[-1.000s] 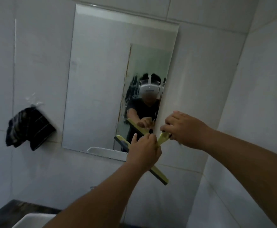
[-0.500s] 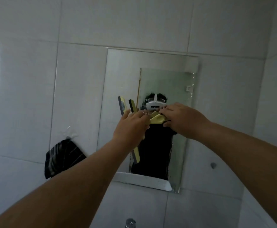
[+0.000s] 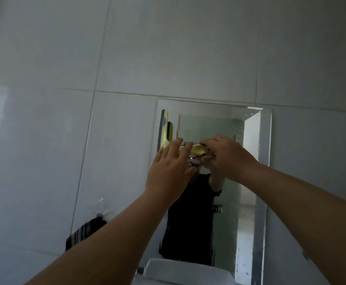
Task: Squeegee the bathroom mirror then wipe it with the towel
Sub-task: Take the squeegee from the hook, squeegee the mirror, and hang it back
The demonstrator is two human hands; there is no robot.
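Note:
A frameless mirror (image 3: 252,182) hangs on the white tiled wall. A yellow squeegee (image 3: 165,130) stands with its blade upright against the mirror's upper left edge, and its handle runs right. My right hand (image 3: 227,157) is shut on the handle. My left hand (image 3: 169,171) lies against the squeegee where blade and handle meet, fingers spread over it. A dark striped towel (image 3: 83,233) hangs on the wall left of the mirror, partly hidden by my left forearm.
White tiles (image 3: 168,48) surround the mirror. A white sink edge (image 3: 186,272) shows below it. The right-hand wall meets the mirror wall in a corner at the far right.
Both hands have raised the squeegee from the mirror's lower part to its upper left edge, and the blade has turned from slanted to upright. The view has tilted upward.

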